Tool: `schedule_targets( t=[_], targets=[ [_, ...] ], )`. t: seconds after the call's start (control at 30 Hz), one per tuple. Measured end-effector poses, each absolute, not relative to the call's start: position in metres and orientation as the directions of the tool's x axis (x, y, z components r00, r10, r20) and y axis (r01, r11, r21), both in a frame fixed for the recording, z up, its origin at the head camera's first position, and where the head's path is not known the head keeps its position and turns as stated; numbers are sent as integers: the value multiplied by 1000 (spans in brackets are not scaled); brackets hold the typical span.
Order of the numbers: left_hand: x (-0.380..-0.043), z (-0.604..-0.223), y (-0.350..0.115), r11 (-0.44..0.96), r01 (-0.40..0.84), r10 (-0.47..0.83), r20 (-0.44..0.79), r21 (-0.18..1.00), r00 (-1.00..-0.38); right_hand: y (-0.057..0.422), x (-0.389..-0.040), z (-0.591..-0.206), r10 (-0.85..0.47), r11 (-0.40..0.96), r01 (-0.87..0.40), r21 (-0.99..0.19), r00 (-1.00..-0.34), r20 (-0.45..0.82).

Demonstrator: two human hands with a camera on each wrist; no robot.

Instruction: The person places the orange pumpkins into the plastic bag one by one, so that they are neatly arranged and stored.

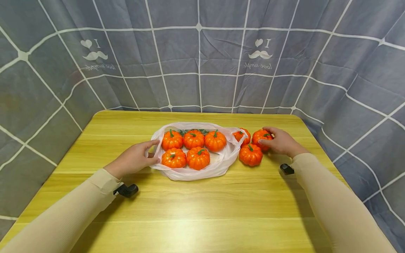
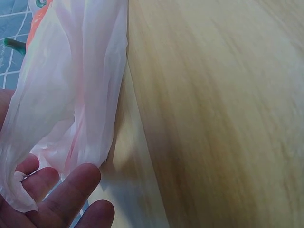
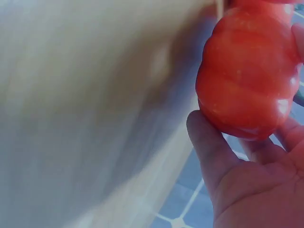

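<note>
Right hand [image 1: 281, 142] gripping one pumpkin [image 1: 260, 135], two beside, five in bag [image 1: 186, 175]

Curtained booth, grey checked curtain [image 1: 177, 52], wood-grain table [image 1: 196, 203]

Wood-grain table [image 1: 196, 211] — 1 whitish bag [image 1: 190, 175], orange pumpkins [image 1: 251, 156] beside it.

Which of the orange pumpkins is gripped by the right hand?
The rightmost pumpkin, outside the white bag: the right hand grips it, and none of the other seven visible pumpkins.
</note>
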State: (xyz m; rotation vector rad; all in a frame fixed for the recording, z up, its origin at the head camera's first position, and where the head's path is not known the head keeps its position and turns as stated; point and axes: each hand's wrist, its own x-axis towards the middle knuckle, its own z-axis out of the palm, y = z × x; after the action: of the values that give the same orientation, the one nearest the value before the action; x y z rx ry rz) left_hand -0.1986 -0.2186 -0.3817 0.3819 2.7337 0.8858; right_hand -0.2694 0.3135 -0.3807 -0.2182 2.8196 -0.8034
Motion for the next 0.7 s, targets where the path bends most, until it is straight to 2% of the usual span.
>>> schedule_targets(
  t=[0.13, 0.33, 0.5, 0.7],
  targets=[
    [-199, -383, -219, 781, 177, 322, -143, 600, -936, 315, -268, -368, -170, 842, -81, -533, -978, -120],
    [-200, -383, -219, 780, 179, 326, -144, 600, -935, 308, -264, -343, -127, 795, -61, -604, -990, -68],
    [-200, -383, -219, 773, 181, 332, -144, 609, -932, 284, -255, -318, -140, 746, -132, -652, -989, 41],
    [-200, -383, -219, 777, 190, 336, -140, 600, -931, 244, -241, -302, -212, 723, -220, -655, -973, 94]
  ],
)
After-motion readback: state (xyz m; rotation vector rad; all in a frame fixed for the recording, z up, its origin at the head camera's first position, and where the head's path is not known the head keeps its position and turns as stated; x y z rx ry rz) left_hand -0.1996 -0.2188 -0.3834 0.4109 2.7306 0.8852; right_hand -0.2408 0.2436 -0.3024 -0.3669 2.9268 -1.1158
